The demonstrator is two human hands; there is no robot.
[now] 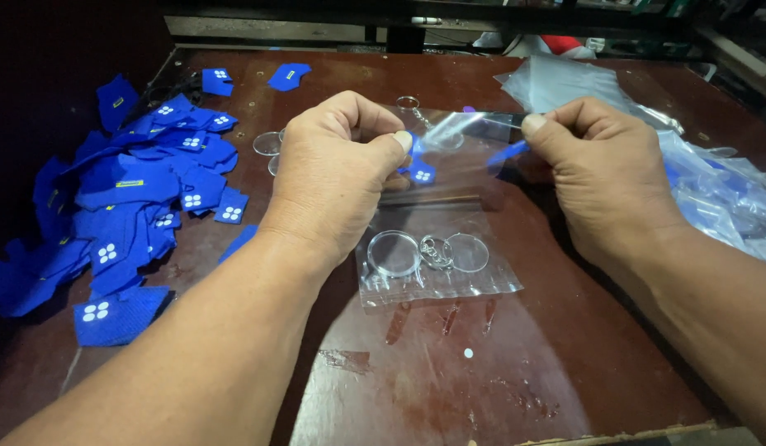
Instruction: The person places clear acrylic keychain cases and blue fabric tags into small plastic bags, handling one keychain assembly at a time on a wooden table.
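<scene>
Now left hand (338, 169) & right hand (602, 173) pinch-grip a clear bag (441, 248) w/ discs (393, 253) over the table (515, 363); loose pinch could spill them.

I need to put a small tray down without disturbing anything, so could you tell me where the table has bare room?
The near part of the table is bare, below the clear bag holding discs and between the two forearms. A smaller patch lies at the far edge, between the blue patches and the plastic bags. Left and right sides are crowded.
</scene>
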